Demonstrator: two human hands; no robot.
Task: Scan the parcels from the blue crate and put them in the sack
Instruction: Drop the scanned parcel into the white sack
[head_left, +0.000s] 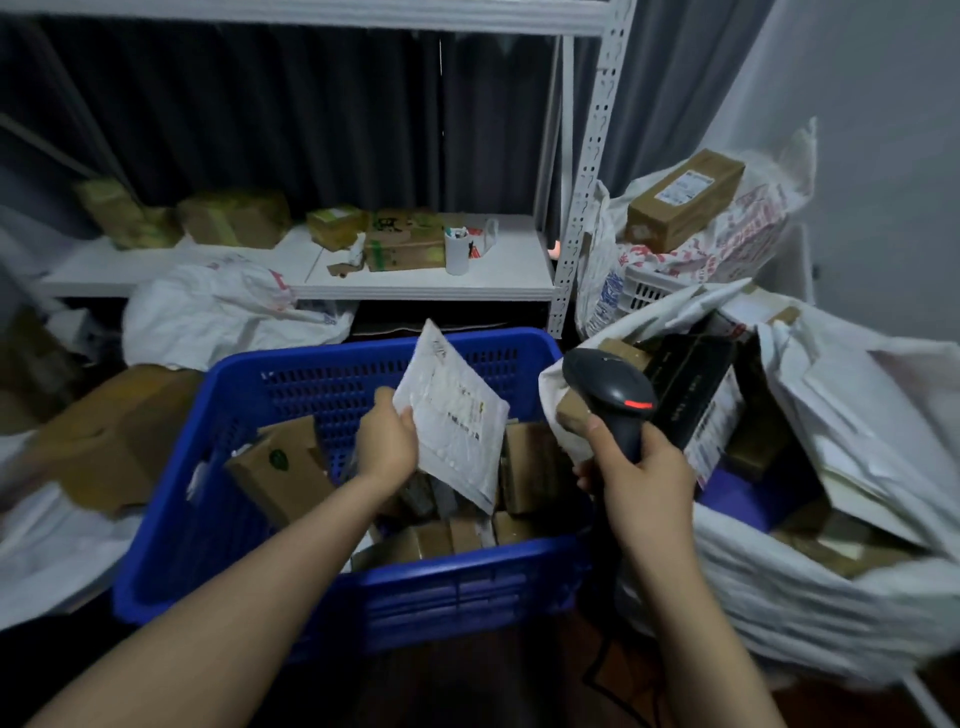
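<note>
Several brown cardboard parcels (283, 467) wait in the blue plastic crate (467, 577) as the left hand (387, 441) grips a white padded mailer (452, 415) above it, the right hand (644, 478) clasping a dark barcode scanner (610, 395) beside the part-filled white woven sack (805, 587)

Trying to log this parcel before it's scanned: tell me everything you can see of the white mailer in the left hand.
The white mailer is a flat, bubble-padded envelope, plastic-looking, with a printed label on the face turned toward the camera; the print is too blurred to read. It is held tilted, one corner pointing up, above the cardboard boxes in the blue crate. The left hand grips its left edge. The scanner in the right hand is to its right, apart from it.
</note>
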